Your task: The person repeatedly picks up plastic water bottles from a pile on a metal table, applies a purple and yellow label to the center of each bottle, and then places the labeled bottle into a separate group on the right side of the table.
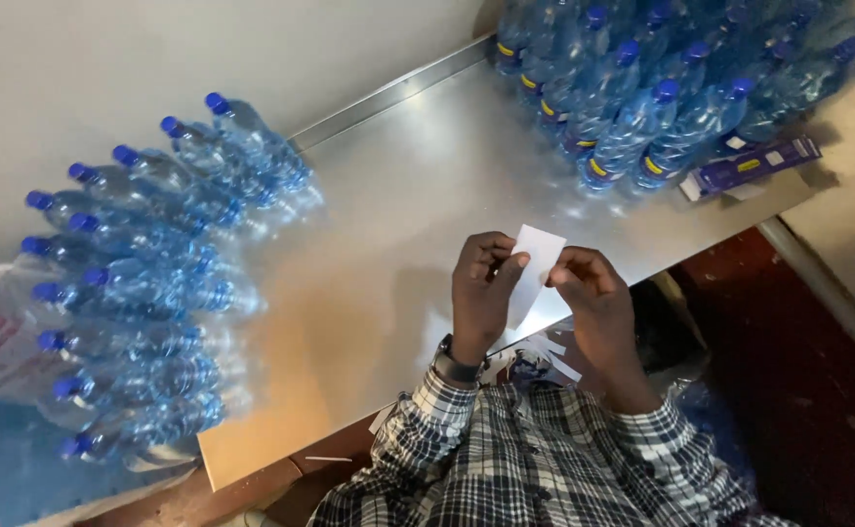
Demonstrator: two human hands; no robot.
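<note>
Both hands, the left hand (481, 283) and right hand (589, 288), pinch one small white paper slip (535, 256) in a tight finger grip above the near worktop (398, 215) edge, between two bunches of blue-capped water bottles (632, 107).

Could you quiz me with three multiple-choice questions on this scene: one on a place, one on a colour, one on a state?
1. Where does the purple box lie?
A. beside the far group of bottles
B. on the person's lap
C. under the table

2. What colour are the bottle caps?
A. red
B. blue
C. white

3. How is the white slip held?
A. lying flat on the table
B. in the left hand alone
C. between both hands

Answers: 1 A, the box lies against the bottles at the metal table edge. 2 B, every cap shows blue. 3 C, the left hand and right hand both pinch it.
</note>
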